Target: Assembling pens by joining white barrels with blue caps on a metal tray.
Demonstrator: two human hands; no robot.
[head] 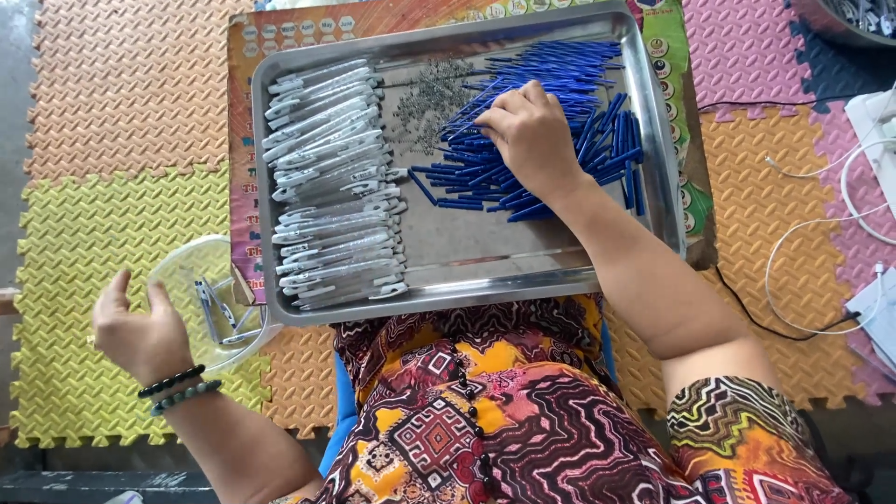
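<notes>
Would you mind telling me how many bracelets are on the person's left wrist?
2: a dark beaded bracelet nearer the left hand, and a grey-green beaded bracelet right behind it, toward the forearm. Both wrap out of sight beneath the wrist.

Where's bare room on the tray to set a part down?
Bare steel on the tray shows in the near strip, between the grey barrels, the blue tubes and the front rim. The far half is crowded: springs and tubes, with the right hand on them.
</notes>
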